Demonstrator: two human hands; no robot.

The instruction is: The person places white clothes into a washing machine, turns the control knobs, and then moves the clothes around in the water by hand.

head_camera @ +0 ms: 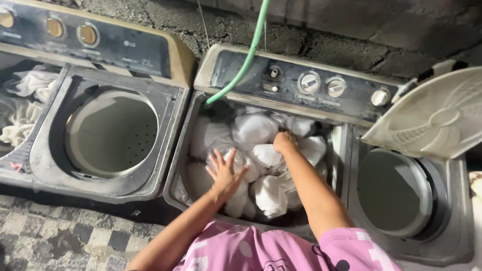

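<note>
- Down in the wash tub (193, 150) of the right-hand washer (301, 85), a heap of wet white laundry (261, 150) fills most of the space.
- The left hand (224, 173) lies flat on the heap near its front, palm down, its fingers (217, 159) spread apart and pressing on the cloth.
- The right hand (285, 142) sits further back, near the middle of the heap; its fingers are curled together and clamped on a bunch of the white cloth.
- Both bare forearms reach in from the bottom edge, above a pink patterned shirt (261, 251).
- A green hose (246, 57) comes down from the top of the view, crosses the washer's control panel and ends at the tub's back left corner.
- Three round knobs (335, 86) stand in a row on that panel, to the right of the hose.
- To the right of the tub, the round spin drum (394, 190) stands open, its pale lid (437, 118) tilted up behind it.
- A second washer (100, 35) stands just beside on the left; its own round drum (113, 133) is open, with holes in its wall.
- More white cloth (22, 105) lies in that machine's far-left compartment.
- Checkered floor (50, 236) shows at the lower left, and a rough dark wall (351, 35) runs behind both machines.
</note>
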